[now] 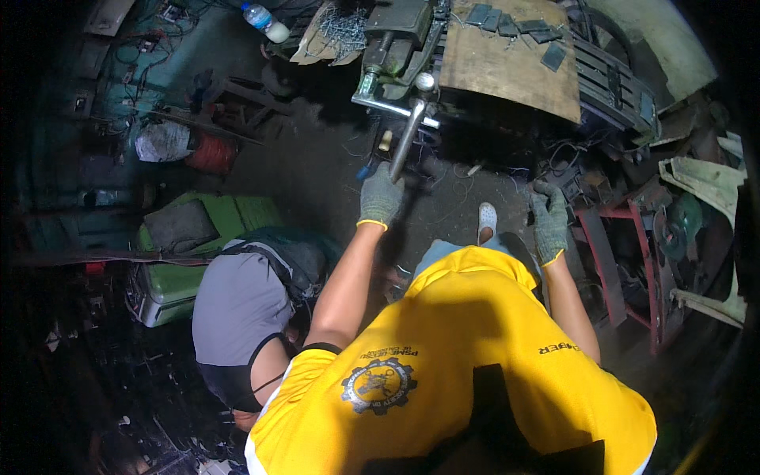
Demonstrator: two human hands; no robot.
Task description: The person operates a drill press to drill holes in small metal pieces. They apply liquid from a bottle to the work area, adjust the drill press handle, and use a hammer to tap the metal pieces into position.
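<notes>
My left hand [381,199], in a grey knit glove with a yellow cuff, is closed round the lower end of a thick metal bar handle [407,141]. The bar slants up to a metal machine [398,47] that looks like a vise, with a shiny cross rod [372,101] along its near side. My right hand [549,222], gloved alike, hangs at my right side with its fingers loosely bent and nothing visible in them. A wooden board [507,70] lies to the right of the machine, bearing several small dark flat metal plates [553,55].
A person in a grey top [245,305] bends down close on my left, beside a green metal case [170,281]. Red metal frames [645,261] stand at the right. A heap of small metal pieces [342,33] and a plastic bottle [264,21] are at the far side.
</notes>
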